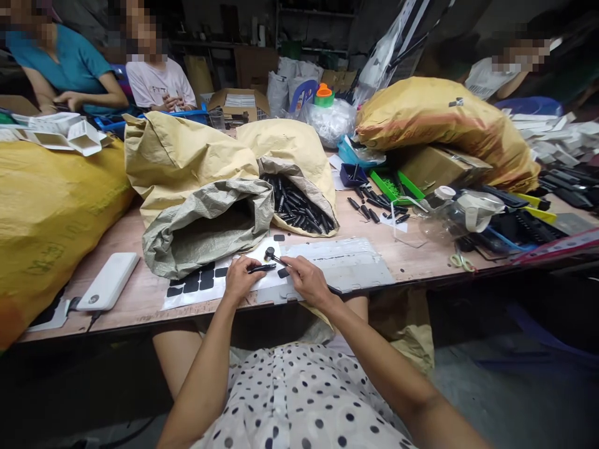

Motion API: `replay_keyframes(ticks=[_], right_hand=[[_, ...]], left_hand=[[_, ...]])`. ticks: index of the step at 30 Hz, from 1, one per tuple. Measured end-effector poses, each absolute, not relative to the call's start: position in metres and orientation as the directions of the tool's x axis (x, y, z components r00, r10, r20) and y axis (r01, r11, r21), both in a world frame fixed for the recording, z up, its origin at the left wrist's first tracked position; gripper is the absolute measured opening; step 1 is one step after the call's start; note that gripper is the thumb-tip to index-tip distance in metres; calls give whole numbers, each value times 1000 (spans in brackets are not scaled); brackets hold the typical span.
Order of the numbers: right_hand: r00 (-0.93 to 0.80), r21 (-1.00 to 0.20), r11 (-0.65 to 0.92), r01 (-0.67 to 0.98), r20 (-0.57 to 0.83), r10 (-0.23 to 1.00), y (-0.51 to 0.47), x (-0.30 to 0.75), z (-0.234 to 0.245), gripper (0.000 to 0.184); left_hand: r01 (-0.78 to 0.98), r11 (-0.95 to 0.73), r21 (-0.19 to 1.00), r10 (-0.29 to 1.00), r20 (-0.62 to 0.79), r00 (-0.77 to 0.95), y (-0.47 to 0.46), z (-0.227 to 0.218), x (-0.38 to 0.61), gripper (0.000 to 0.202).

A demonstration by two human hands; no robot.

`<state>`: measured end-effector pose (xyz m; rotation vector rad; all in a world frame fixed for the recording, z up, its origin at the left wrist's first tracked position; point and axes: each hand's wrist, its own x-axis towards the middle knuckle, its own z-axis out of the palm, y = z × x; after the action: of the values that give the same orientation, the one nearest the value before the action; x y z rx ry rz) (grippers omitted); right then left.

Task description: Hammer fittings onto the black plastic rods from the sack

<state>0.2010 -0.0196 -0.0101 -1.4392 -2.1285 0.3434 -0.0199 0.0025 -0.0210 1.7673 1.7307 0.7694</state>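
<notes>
My left hand [239,279] is closed on a slim, dark handle-like piece [263,268], held just above the front of the table. My right hand [307,280] grips a black tool with a round head [270,253]; its head points left, over the piece, and its dark end sticks out behind the palm. Whether the two touch, I cannot tell. Beneath my hands lie a white sheet with black rounded patches [206,279] and a grey flat board [346,265]. A paper sack [299,140] full of black handle-like pieces opens toward me.
Another sack [187,149] gapes beside it, its inside dark. A white power bank [107,280] lies left, near a big yellow sack [51,231]. Rightward are a green tray [397,187], scissors [461,262] and a clear plastic jug [449,215]. Several people sit across the table.
</notes>
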Motion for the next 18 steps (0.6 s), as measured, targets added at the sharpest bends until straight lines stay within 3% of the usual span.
replay_keyframes(ticks=[18], right_hand=[[-412, -354, 493, 795, 282, 866, -28, 182, -3, 39]], left_hand=[[704, -16, 710, 1000, 2, 21, 2, -15, -16, 8]])
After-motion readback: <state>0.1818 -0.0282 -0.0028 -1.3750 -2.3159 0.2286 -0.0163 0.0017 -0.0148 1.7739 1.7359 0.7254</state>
